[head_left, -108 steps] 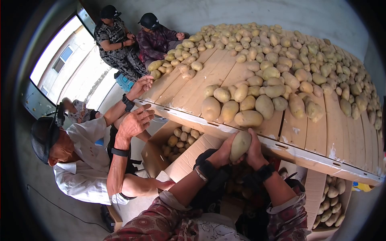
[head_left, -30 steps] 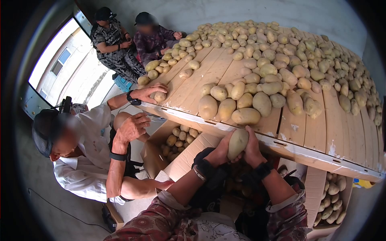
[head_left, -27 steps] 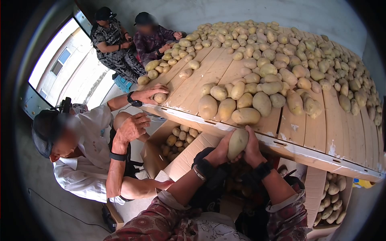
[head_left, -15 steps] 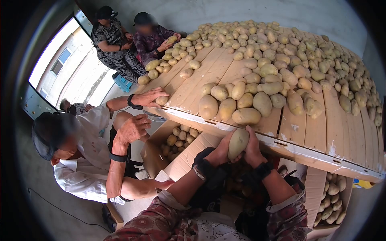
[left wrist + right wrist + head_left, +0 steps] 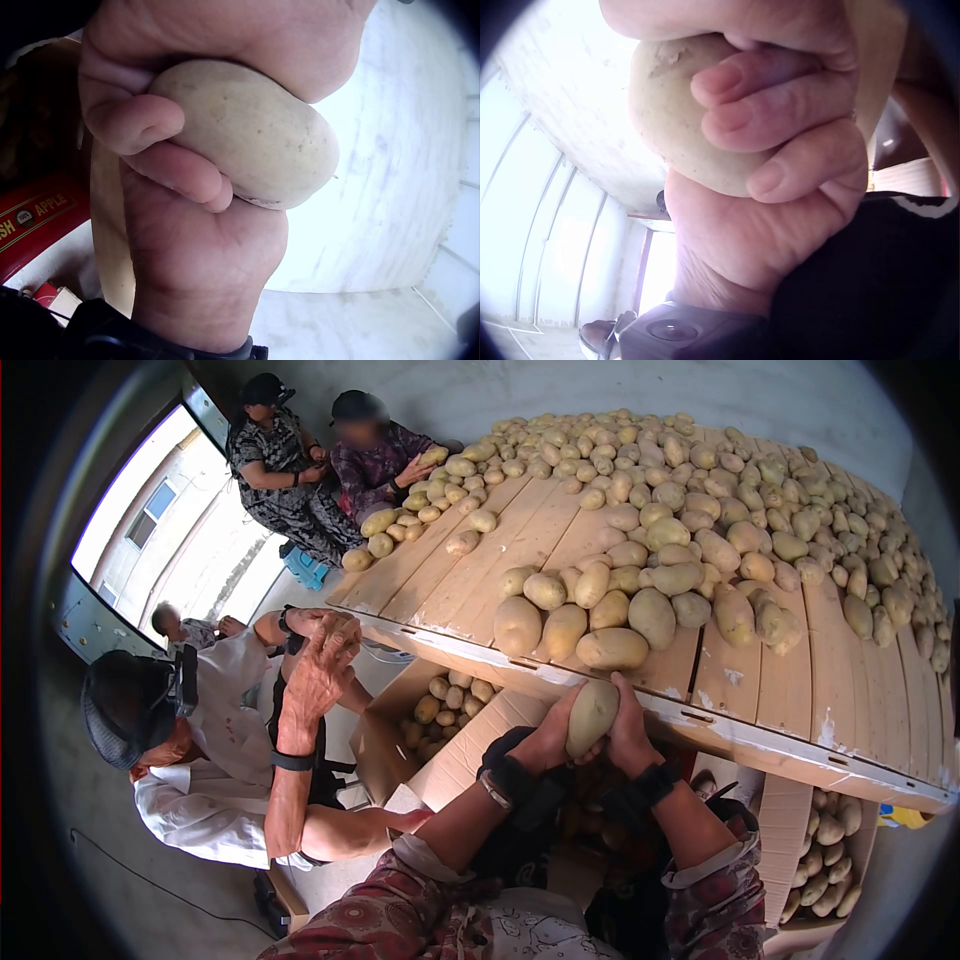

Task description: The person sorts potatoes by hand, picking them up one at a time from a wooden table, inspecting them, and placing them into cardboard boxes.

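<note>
One large pale oval potato (image 5: 592, 718) is gripped between both my hands, just off the front edge of the table. My left hand (image 5: 546, 746) wraps it from the left, and my right hand (image 5: 630, 738) holds the other side. Up close in the left wrist view, curled fingers cross the potato (image 5: 247, 135), whose skin shows small dark specks. From the right wrist, several bent fingertips press on the potato (image 5: 682, 124), with a rough scar near its top end. A cluster of large potatoes (image 5: 612, 649) lies on the boards close beyond my hands.
A plank table (image 5: 480, 585) with a white-smeared edge carries a wide heap of potatoes (image 5: 720, 490). Below it stand cardboard boxes of potatoes, one at left (image 5: 455, 705), another at right (image 5: 828, 860). A person in white (image 5: 215, 760) sits close on my left; others sit behind.
My hands and potato stay almost still. The person in white reached to a potato at the table corner, then drew that hand back. A person behind has picked up a potato.
</note>
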Tool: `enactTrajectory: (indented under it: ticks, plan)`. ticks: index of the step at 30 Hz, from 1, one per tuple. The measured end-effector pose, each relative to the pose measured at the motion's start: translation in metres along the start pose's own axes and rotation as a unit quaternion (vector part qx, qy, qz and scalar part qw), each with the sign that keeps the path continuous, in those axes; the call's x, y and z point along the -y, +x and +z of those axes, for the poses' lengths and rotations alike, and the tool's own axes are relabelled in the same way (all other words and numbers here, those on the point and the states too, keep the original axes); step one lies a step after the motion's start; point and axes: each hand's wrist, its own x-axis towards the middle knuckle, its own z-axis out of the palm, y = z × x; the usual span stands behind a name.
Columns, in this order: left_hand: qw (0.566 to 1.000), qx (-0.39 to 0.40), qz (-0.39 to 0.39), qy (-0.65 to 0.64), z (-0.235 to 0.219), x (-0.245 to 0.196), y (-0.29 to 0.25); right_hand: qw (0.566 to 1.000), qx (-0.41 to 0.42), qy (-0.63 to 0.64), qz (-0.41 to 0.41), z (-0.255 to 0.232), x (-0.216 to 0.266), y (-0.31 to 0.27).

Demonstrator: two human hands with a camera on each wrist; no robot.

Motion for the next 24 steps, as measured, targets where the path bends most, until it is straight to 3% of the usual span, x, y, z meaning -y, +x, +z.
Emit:
enactTrajectory:
  ticks: [4,10,13,15,17,18,19,20,21,22,24]
  plan:
    - [1.000,-0.006,0.007,0.002,0.001,-0.001,-0.001,1.000,0.021,-0.010,0.006,-0.002,0.001,-0.001]
    - [1.000,0.005,0.009,-0.001,0.000,0.000,0.000,1.000,-0.016,-0.004,-0.024,-0.001,-0.003,0.002]
    - [1.000,0.008,-0.001,-0.004,-0.003,0.000,0.001,1.000,0.006,-0.022,0.002,-0.003,-0.002,0.000]
    - [1.000,0.005,0.005,-0.014,-0.006,0.002,0.003,0.999,0.005,-0.014,-0.049,-0.006,-0.009,0.005]
    - [0.999,0.011,0.041,-0.008,-0.005,0.004,0.003,1.000,-0.017,-0.023,-0.002,0.005,0.004,0.000]
    - [0.998,0.025,0.053,-0.005,-0.003,0.001,-0.001,0.997,0.047,-0.052,0.012,0.000,0.009,-0.002]
    - [0.999,-0.026,0.047,-0.008,0.001,0.001,0.001,0.991,0.099,-0.080,0.046,-0.011,0.010,0.002]
    - [1.000,-0.008,0.010,-0.014,-0.002,-0.001,0.001,0.984,0.096,-0.147,-0.022,-0.020,0.001,0.016]
    - [0.999,0.008,0.033,-0.010,-0.001,-0.001,0.002,0.982,0.087,-0.164,0.037,-0.019,0.013,0.008]
    - [0.996,0.052,0.063,0.031,-0.004,-0.002,0.003,0.977,0.089,-0.190,0.036,-0.016,0.021,-0.003]
    - [0.997,0.023,0.071,0.003,-0.010,-0.005,0.000,0.965,0.126,-0.225,0.052,-0.019,0.034,-0.017]
